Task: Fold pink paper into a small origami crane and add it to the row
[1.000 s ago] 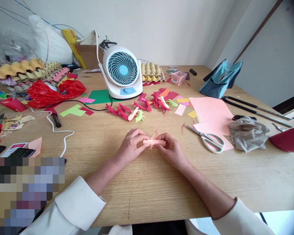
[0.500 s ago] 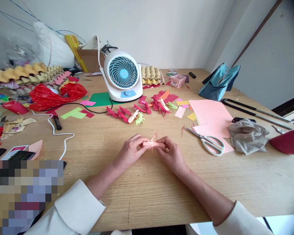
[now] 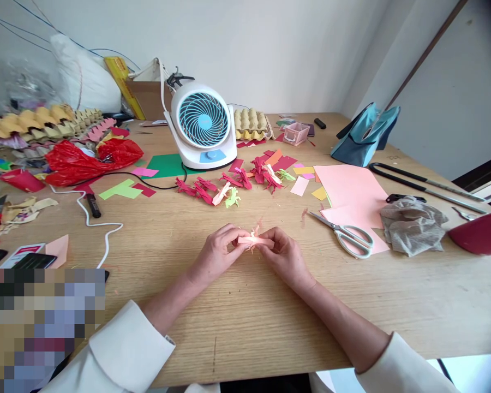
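Note:
Between my two hands, low over the wooden table, is a small folded pink paper figure (image 3: 254,240) with thin cut strips sticking out of its middle. My left hand (image 3: 221,251) pinches its left end between thumb and fingers. At the right end, my right hand (image 3: 284,254) pinches it the same way. Beyond the hands lies a loose row of similar folded paper figures (image 3: 204,190) in red, pale pink and light green. Scissors (image 3: 347,236) with white handles rest to the right, their blades touching or close to pink paper sheets (image 3: 352,188).
A white fan (image 3: 207,123) stands behind the paper figures. On the right are a crumpled grey cloth (image 3: 413,226), a blue bag (image 3: 362,136) and a dark red object (image 3: 480,232). To the left lie a black marker (image 3: 93,206), a white cable (image 3: 102,225) and a red plastic bag (image 3: 94,161).
The camera view has shifted very slightly. Both hands keep their pinch on the pink paper figure, almost unmoved.

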Demonstrator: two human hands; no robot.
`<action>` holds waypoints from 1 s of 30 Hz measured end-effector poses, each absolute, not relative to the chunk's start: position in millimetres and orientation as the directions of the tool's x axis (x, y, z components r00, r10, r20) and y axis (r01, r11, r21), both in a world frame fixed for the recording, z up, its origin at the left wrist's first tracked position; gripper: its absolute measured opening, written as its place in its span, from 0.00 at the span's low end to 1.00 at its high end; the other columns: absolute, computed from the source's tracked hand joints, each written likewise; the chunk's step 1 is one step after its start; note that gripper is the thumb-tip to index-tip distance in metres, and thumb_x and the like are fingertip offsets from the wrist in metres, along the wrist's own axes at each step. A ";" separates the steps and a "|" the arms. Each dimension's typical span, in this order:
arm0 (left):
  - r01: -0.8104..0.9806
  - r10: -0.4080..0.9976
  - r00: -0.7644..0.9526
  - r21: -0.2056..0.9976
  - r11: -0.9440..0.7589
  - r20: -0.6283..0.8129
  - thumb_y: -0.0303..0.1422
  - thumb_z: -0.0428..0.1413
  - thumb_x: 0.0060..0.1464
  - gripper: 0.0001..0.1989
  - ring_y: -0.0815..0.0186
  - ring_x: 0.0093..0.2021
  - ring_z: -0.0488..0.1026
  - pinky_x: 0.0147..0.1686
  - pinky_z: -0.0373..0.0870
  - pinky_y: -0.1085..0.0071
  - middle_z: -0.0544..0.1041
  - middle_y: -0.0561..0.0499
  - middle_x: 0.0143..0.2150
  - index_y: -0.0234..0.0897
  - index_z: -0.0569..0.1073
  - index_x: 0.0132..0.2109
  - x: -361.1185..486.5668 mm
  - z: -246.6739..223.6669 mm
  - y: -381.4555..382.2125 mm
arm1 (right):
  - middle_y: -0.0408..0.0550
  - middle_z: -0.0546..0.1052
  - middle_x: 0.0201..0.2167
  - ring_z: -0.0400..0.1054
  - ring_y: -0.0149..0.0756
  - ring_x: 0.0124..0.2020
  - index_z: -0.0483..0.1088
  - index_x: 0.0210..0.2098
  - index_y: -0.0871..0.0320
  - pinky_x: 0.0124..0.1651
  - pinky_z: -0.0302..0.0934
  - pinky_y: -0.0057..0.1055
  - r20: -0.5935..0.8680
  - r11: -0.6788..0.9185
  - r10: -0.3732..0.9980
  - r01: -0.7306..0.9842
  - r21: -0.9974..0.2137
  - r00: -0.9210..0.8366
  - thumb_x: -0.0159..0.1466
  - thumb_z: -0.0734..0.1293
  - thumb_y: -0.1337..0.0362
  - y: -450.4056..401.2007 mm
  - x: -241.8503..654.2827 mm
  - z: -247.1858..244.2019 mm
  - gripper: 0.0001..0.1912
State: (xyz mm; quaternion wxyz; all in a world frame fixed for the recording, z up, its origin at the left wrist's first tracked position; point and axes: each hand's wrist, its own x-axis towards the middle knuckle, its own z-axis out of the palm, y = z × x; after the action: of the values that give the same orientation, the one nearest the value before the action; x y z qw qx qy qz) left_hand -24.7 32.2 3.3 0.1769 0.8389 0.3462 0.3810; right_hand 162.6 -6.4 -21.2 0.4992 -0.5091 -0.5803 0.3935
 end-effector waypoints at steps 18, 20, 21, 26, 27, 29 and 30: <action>0.533 0.595 0.604 0.287 -0.796 0.529 0.30 0.55 0.62 0.05 0.63 0.39 0.71 0.44 0.63 0.63 0.80 0.50 0.37 0.39 0.76 0.42 -28.7 6.8 36.6 | 0.43 0.76 0.29 0.66 0.31 0.27 0.70 0.34 0.58 0.30 0.57 0.26 0.122 0.119 0.993 0.264 -0.957 -0.004 0.58 0.67 0.66 -4.4 164.0 -21.8 0.04; 0.521 0.593 0.599 0.301 -0.799 0.538 0.30 0.55 0.61 0.05 0.63 0.39 0.71 0.44 0.63 0.64 0.80 0.50 0.37 0.38 0.76 0.42 -28.7 7.4 36.9 | 0.43 0.76 0.29 0.66 0.31 0.27 0.70 0.34 0.58 0.30 0.57 0.26 0.116 0.114 0.993 0.233 -0.966 -0.006 0.58 0.67 0.66 -3.9 163.9 -22.3 0.04; 0.513 0.591 0.596 0.308 -0.801 0.544 0.30 0.56 0.61 0.05 0.63 0.39 0.71 0.43 0.63 0.64 0.80 0.50 0.37 0.38 0.76 0.42 -28.6 7.6 37.0 | 0.43 0.76 0.29 0.66 0.31 0.27 0.70 0.34 0.58 0.30 0.57 0.26 0.114 0.113 0.993 0.217 -0.970 -0.007 0.58 0.67 0.66 -3.7 163.9 -22.6 0.04; 0.480 0.579 0.585 0.333 -0.811 0.568 0.29 0.57 0.60 0.04 0.64 0.38 0.71 0.43 0.64 0.64 0.80 0.51 0.36 0.38 0.76 0.41 -28.3 7.2 37.9 | 0.44 0.76 0.29 0.67 0.32 0.28 0.69 0.34 0.58 0.31 0.58 0.27 0.108 0.111 0.994 0.178 -0.978 -0.022 0.59 0.68 0.64 -2.9 163.9 -24.0 0.05; 0.480 0.579 0.585 0.333 -0.812 0.568 0.28 0.57 0.59 0.04 0.64 0.38 0.71 0.43 0.64 0.64 0.80 0.51 0.36 0.38 0.76 0.41 -28.3 7.0 38.1 | 0.44 0.76 0.29 0.67 0.32 0.29 0.69 0.34 0.58 0.31 0.59 0.27 0.109 0.112 0.994 0.173 -0.978 -0.028 0.59 0.68 0.64 -2.8 164.0 -24.1 0.05; 0.490 0.587 0.580 0.334 -0.806 0.565 0.28 0.57 0.59 0.04 0.63 0.38 0.72 0.43 0.65 0.64 0.79 0.50 0.36 0.38 0.76 0.41 -28.6 6.8 38.5 | 0.44 0.76 0.30 0.68 0.32 0.30 0.69 0.35 0.58 0.32 0.60 0.28 0.115 0.120 0.993 0.170 -0.978 -0.039 0.60 0.68 0.63 -2.9 164.0 -23.7 0.06; 0.498 0.595 0.575 0.337 -0.799 0.562 0.27 0.57 0.58 0.05 0.63 0.39 0.72 0.43 0.65 0.64 0.79 0.50 0.36 0.38 0.76 0.41 -28.9 6.8 38.6 | 0.44 0.76 0.31 0.68 0.33 0.30 0.69 0.35 0.58 0.33 0.60 0.28 0.120 0.126 0.992 0.177 -0.976 -0.045 0.60 0.68 0.62 -3.2 164.0 -23.0 0.06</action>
State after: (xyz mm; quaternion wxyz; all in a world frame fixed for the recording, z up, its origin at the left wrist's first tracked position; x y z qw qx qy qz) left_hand -28.9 38.6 6.8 0.0709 0.8847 0.3086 0.3422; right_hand 164.0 -3.2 -23.0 0.4743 -0.5025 -0.5814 0.4296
